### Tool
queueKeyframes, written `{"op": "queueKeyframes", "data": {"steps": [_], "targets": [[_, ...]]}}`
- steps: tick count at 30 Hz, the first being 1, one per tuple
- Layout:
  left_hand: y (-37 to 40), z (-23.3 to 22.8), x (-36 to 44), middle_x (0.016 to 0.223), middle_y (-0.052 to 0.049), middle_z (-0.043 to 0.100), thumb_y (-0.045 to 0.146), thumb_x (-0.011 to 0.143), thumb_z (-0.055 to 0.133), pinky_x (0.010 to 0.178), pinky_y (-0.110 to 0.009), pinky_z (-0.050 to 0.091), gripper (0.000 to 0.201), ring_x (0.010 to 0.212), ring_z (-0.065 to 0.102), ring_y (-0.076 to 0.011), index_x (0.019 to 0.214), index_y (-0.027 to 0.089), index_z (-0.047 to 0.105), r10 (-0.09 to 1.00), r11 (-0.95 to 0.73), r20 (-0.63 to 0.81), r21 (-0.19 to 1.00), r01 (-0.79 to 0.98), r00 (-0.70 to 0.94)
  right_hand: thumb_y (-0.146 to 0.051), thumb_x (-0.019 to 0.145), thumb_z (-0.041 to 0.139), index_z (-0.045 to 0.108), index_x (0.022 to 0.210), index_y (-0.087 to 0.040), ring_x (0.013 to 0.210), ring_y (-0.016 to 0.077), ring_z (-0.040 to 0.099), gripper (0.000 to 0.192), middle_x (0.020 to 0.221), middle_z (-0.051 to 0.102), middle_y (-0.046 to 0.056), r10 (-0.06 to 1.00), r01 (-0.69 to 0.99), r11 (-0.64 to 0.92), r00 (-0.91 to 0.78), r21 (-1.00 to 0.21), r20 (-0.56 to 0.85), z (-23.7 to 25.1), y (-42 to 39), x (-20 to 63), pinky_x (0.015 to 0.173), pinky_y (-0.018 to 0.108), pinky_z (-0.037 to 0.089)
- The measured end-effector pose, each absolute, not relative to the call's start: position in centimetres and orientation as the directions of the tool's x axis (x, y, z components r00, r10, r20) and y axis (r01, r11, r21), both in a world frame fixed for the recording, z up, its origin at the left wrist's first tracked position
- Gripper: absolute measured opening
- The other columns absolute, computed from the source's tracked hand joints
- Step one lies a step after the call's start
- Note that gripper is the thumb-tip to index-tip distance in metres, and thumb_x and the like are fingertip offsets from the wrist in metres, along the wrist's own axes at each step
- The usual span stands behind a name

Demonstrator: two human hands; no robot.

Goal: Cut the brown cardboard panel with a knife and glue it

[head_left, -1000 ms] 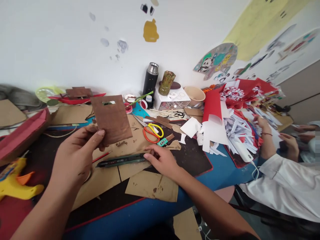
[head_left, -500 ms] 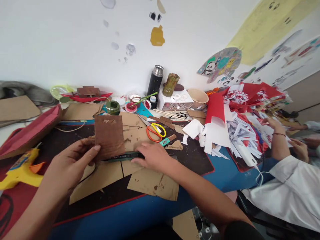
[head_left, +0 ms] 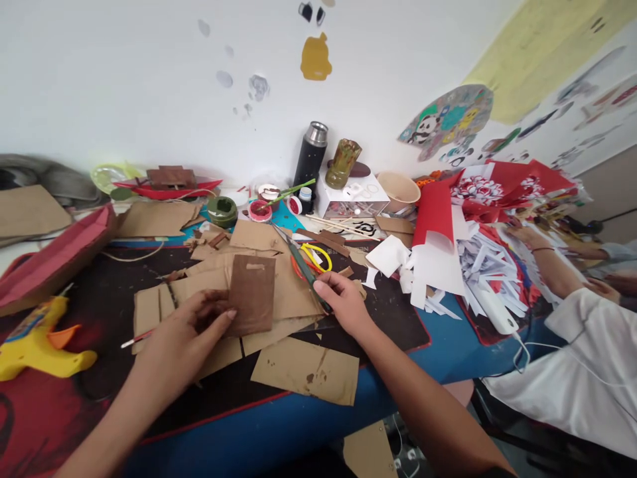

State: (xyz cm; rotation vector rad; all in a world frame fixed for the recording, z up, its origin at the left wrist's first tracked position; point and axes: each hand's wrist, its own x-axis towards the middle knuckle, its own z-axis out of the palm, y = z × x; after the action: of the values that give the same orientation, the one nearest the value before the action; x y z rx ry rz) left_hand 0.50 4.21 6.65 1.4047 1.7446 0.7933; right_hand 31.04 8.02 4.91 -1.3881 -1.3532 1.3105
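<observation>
Between the thumb and fingers of my left hand [head_left: 196,335] is a brown-painted piece of cardboard [head_left: 252,299], held upright with a small slot near its top edge. My right hand [head_left: 344,302] grips a dark green utility knife [head_left: 302,260] that points away from me, up and to the left. The knife crosses over scissors [head_left: 321,257] with yellow and orange handles. Plain cardboard pieces [head_left: 307,372] lie under and around both hands. A thin stick with a red part [head_left: 144,337] shows beside my left wrist.
A yellow glue gun [head_left: 44,345] and a pink-lined cardboard boat hull [head_left: 60,255] are at the left. Behind stand a green paint jar [head_left: 222,211], a black thermos [head_left: 311,156] and a white box [head_left: 351,196]. Paper strips [head_left: 485,269] and a co-worker's arm [head_left: 557,265] are at the right.
My left hand has moved right with the brown cardboard piece. My right hand has lifted the knife from the cardboard, moved right and turned it to point away over the scissors.
</observation>
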Motion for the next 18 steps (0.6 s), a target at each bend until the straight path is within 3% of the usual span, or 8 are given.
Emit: {"op": "queueKeyframes", "data": {"steps": [4, 11, 15, 18], "targets": [[5.5, 6.7, 2.3, 0.090, -0.004, 0.086, 0.067, 0.087, 0.059, 0.075, -0.041, 0.062, 0.053, 0.083, 0.083, -0.0304, 0.120, 0.026, 0.069, 0.992, 0.121, -0.112, 0.779, 0.615, -0.053, -0.086, 0.081, 0.083, 0.060, 0.084, -0.026, 0.050, 0.0129, 0.045, 0.064, 0.063, 0.050, -0.007, 0.964, -0.010, -0.245, -0.109, -0.969, -0.243, 4.1, 7.7, 30.6, 0.046, 0.027, 0.032], [5.9, 6.6, 3.4, 0.089, -0.007, 0.084, 0.051, 0.098, 0.048, 0.063, -0.039, 0.048, 0.061, 0.074, 0.080, -0.0327, 0.150, 0.021, 0.060, 0.995, 0.073, -0.098, 0.534, 0.842, -0.024, -0.087, 0.081, 0.083, 0.060, 0.086, -0.025, 0.048, 0.0129, 0.052, 0.066, 0.064, 0.054, -0.007, 0.965, -0.040, -0.230, -0.135, -0.972, -0.223, 3.7, 7.1, 30.9, 0.045, 0.027, 0.033], [4.4, 5.7, 3.2, 0.084, -0.009, 0.081, 0.052, 0.108, 0.044, 0.057, -0.041, 0.043, 0.055, 0.071, 0.077, -0.0375, 0.144, 0.018, 0.067, 1.000, 0.019, 0.005, 0.308, 0.951, -0.021, -0.087, 0.081, 0.083, 0.062, 0.085, -0.026, 0.052, 0.0129, 0.048, 0.066, 0.066, 0.051, -0.007, 0.969, -0.033, -0.221, -0.121, -0.975, -0.215, 3.6, 6.9, 31.1, 0.046, 0.028, 0.037], [2.8, 5.2, 4.2, 0.098, -0.013, 0.083, 0.044, 0.112, 0.048, 0.070, -0.043, 0.055, 0.042, 0.088, 0.080, -0.0345, 0.130, 0.017, 0.075, 0.953, -0.263, 0.223, 0.269, 0.927, 0.205, -0.087, 0.082, 0.082, 0.064, 0.086, -0.025, 0.057, 0.0129, 0.045, 0.065, 0.070, 0.052, -0.005, 0.973, -0.020, -0.200, -0.123, -0.980, -0.196, 3.6, 6.8, 31.0, 0.049, 0.028, 0.037]]}}
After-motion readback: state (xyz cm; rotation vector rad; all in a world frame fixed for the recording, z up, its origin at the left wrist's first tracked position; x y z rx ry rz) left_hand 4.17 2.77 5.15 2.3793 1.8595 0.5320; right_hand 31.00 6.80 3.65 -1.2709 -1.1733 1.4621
